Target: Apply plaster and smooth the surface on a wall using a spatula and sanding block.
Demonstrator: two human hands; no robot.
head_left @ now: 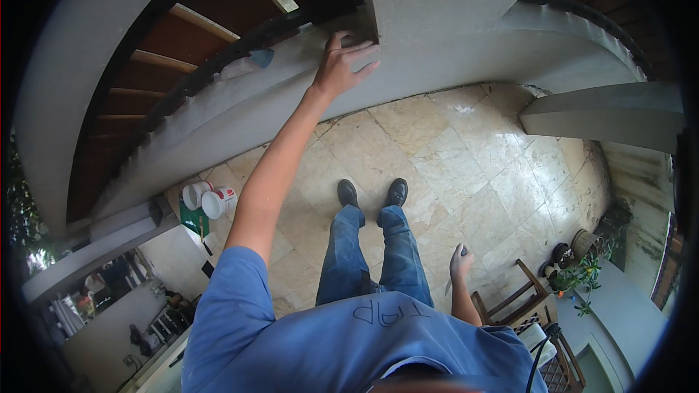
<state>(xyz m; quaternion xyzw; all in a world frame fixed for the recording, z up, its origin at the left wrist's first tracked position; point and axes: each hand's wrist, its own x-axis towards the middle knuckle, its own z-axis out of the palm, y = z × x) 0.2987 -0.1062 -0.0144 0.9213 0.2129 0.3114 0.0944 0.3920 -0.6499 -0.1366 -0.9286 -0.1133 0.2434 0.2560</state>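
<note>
My left hand (346,67) reaches up to the pale wall (429,51), close to the corner where the window ledge meets the upright part. Its fingers are stretched out and apart, dusted with white, and hold nothing; I cannot tell whether they touch the surface. Low at my right side, my right hand (460,263) is closed on what looks like a putty knife (448,288), its dark handle end at the thumb and a thin pale blade below. On the ledge (291,65), left of my left hand, lies a small blue flat piece (262,57) beside some whitish, crumpled material (237,68).
Two white buckets (218,203) stand by a green thing (193,220) at the wall's foot on the left. A wooden chair (520,298) and potted plants (575,276) are at the right. A grey pillar (604,116) juts in. Tiles (408,131) cover the floor.
</note>
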